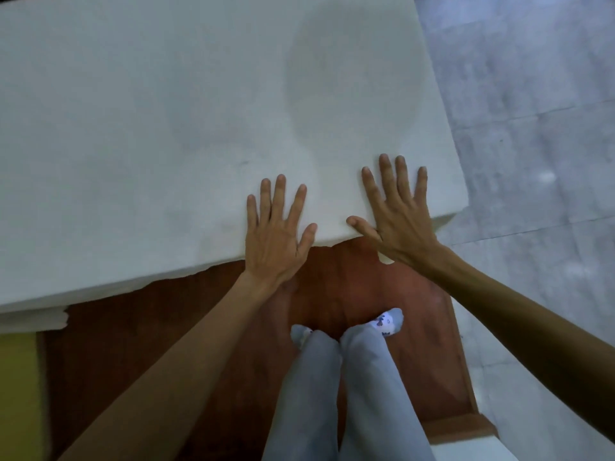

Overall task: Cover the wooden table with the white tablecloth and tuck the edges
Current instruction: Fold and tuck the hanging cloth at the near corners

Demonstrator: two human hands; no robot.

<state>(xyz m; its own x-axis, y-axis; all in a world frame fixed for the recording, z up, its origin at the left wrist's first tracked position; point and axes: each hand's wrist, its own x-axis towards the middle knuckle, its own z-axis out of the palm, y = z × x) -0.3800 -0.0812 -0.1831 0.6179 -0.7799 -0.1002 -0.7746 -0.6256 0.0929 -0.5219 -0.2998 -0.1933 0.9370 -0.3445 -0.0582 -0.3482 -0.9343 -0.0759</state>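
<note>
At 6 o'clock, grey trouser legs [332, 394] and socked feet [387, 322] against bare red-brown wood of the desk [166, 311]. Just beyond, left grip [274, 237] and right grip [397, 217], fingers straight and apart, pressed flat on the white tablecloth [166, 128] at its near edge. Cloth spread onward to 12 o'clock; grey floor [532, 128] at 3 o'clock.

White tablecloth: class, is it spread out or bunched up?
Spread out: the white tablecloth lies smooth, left hand and right hand flat on its near edge.
</note>
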